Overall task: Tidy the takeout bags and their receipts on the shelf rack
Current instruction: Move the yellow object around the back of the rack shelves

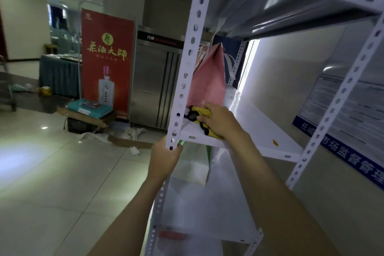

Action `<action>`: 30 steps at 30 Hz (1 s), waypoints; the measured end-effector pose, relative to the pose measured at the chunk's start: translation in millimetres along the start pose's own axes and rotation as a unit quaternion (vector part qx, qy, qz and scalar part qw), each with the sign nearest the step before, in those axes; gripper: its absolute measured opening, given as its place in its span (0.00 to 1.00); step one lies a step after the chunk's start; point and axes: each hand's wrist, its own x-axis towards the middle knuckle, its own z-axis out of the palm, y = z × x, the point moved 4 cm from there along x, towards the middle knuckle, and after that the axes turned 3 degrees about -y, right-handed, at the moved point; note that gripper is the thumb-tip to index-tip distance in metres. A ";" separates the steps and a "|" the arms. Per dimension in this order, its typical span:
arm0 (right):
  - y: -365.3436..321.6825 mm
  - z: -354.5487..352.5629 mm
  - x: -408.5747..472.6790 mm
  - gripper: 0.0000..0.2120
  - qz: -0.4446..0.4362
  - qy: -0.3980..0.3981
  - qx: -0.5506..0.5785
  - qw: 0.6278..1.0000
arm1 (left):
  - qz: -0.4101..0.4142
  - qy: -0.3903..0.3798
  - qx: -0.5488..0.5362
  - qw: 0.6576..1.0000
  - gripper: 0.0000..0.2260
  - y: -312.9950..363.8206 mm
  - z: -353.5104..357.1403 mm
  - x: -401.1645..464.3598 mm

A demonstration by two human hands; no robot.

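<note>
So the yellow bag [202, 119], crumpled with black print on it, is lying on the middle shelf [259, 131] of the white rack, right at the front left corner. My right hand [218, 122] is clenched on top of it, fingers bunching the plastic. Just behind it a pink paper bag [209, 81] stands upright, its string handles reaching up toward the shelf above. My left hand [166, 158] is wrapped tight around the rack's front left post [193, 48], just below the shelf edge. There's a white bag [193, 170] with some green on it one shelf down. Off to the left on the floor stands a red banner [107, 58], with a steel fridge [153, 85] next to it.
</note>
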 end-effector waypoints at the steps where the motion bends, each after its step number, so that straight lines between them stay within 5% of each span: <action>1: 0.0 1.0 4.3 0.16 0.001 -0.006 -0.010 1.000 | 0.001 -0.004 -0.001 1.000 0.19 -0.5 -0.1 0.4; 12: 3.1 -13.5 -31.3 0.11 -0.049 0.015 -0.007 0.999 | 0.026 0.002 -0.006 1.000 0.19 1.4 2.4 -0.8; 18: -0.8 3.4 12.6 0.14 -0.029 0.007 -0.019 0.999 | 0.021 0.007 0.008 1.000 0.20 2.1 -0.7 -1.2; 25: -2.5 -9.1 -39.0 0.17 -0.067 0.036 -0.022 0.997 | 0.025 0.007 0.021 0.999 0.19 8.3 0.2 -4.6; 30: 16.4 -49.4 -69.8 0.09 -0.054 0.034 0.094 0.993 | 0.021 0.005 0.020 1.000 0.18 10.6 -1.4 -7.1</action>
